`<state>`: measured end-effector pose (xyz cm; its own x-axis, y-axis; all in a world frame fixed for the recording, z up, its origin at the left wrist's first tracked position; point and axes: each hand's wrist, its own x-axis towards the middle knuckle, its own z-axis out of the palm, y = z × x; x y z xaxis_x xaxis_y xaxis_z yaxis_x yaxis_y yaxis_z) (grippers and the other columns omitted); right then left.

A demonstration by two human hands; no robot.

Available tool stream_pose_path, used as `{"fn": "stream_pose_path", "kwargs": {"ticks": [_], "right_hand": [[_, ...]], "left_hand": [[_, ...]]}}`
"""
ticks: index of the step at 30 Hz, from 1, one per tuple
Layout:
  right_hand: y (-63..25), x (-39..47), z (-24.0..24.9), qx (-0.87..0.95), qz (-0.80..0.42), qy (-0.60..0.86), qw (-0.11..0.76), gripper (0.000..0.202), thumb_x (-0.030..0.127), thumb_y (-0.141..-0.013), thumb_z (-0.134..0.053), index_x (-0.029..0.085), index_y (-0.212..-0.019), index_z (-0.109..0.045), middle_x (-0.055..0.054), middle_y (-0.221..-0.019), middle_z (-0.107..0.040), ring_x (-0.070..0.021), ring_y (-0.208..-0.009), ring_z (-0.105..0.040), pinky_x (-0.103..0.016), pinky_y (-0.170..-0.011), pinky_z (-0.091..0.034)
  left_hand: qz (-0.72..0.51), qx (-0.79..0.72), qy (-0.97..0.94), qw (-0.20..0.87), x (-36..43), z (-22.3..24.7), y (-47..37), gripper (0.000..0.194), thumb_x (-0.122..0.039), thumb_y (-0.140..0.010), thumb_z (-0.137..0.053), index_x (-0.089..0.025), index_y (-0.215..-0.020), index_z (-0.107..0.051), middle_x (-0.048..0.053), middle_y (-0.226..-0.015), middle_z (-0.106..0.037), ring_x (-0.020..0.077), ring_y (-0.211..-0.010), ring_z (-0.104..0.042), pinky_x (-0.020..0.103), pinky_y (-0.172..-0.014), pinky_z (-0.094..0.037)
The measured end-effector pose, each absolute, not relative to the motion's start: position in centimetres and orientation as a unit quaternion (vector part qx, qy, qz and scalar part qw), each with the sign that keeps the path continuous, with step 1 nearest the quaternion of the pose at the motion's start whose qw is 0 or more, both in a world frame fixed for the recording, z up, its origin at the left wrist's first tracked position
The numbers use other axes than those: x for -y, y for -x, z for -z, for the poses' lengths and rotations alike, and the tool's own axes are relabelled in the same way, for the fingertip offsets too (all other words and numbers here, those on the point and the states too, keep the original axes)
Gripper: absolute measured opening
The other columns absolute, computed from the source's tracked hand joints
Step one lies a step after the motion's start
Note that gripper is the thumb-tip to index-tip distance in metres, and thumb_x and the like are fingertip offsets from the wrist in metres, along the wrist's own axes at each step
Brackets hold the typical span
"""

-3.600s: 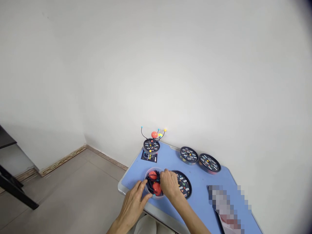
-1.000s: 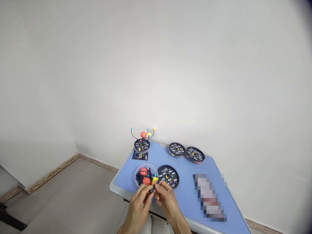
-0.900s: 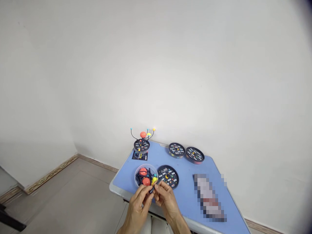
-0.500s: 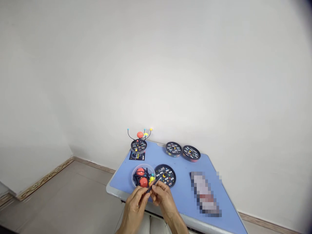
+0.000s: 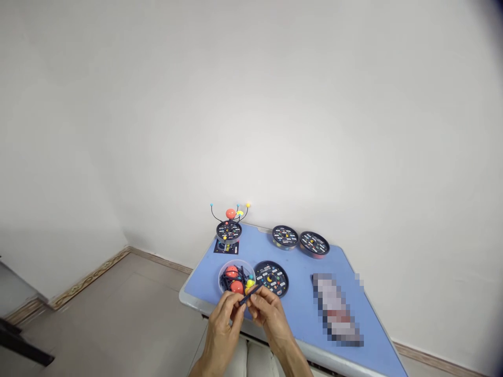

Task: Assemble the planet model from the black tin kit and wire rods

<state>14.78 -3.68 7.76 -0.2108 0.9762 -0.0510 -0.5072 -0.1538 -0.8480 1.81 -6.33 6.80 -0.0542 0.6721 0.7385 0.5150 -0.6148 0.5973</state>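
My left hand (image 5: 226,319) and my right hand (image 5: 267,314) meet over the near edge of the blue table (image 5: 302,314). Both pinch a small dark rod-shaped piece (image 5: 249,297) between their fingertips. Just beyond the fingers stands a clear round tub (image 5: 236,276) with red half-balls, a yellow ball and black curved arms inside. To its right lies a black round lid (image 5: 271,277) printed with coloured dots.
An assembled planet model (image 5: 230,222) on a black round base stands at the table's far left corner, on a dark card. Two closed round tubs (image 5: 285,236) (image 5: 314,244) sit at the back. A blurred flat object (image 5: 336,309) lies to the right. White wall behind, tiled floor at left.
My right hand left the tub and both hands came together at the table's near edge, now holding a small dark piece. The view has shifted slightly.
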Motion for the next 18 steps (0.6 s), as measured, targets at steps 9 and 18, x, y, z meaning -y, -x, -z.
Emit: {"fn": "stream_pose_path", "kwargs": {"ticks": [9,18], "right_hand": [[-14.32,3.68,-7.57,0.352,-0.703,0.318,0.53,0.034,0.044,-0.064,-0.083,0.015,-0.062,-0.064,0.004,-0.049,-0.051,-0.0059,-0.044,-0.035,-0.019,-0.041,-0.021],[-14.1,3.8,-7.49,0.346,-0.71,0.314,0.527,0.031,0.042,-0.065,-0.081,0.016,-0.066,-0.065,0.003,-0.057,-0.053,-0.0059,-0.046,-0.035,-0.019,-0.04,-0.022]], "left_hand": [[-0.6,-0.44,-0.665,0.067,6.83,-7.65,-2.13,0.02,-0.031,-0.097,-0.048,-0.021,-0.097,-0.065,0.004,-0.081,-0.065,0.0138,-0.068,-0.065,0.022,-0.06,-0.055],[-0.601,-0.436,-0.666,0.073,6.82,-7.01,-1.89,0.015,-0.026,-0.096,-0.051,-0.021,-0.097,-0.065,0.003,-0.082,-0.064,0.0134,-0.07,-0.065,0.022,-0.062,-0.055]]}}
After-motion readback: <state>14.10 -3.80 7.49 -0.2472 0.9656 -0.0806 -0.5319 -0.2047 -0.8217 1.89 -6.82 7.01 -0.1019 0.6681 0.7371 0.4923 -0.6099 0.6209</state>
